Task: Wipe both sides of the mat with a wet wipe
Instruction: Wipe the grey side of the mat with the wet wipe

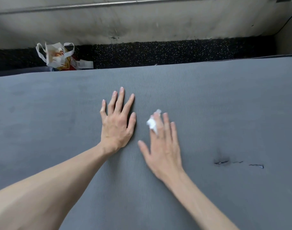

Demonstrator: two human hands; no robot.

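- Grey mat (208, 105) spread flat, close below.
- Left hand (116, 123) flat on it, fingers straight and apart.
- Right hand (163, 146) pressing white wet wipe (152, 122) under straight fingers.
- Plastic bag (56, 55) on the floor beyond.

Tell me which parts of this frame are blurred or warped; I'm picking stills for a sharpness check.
Head view: the right hand and the wet wipe under its fingers are motion-blurred; the left hand lies sharp on the mat; the mat's far edge and the wall rail tilt from the wide-angle lens; lighting is soft, without glare.
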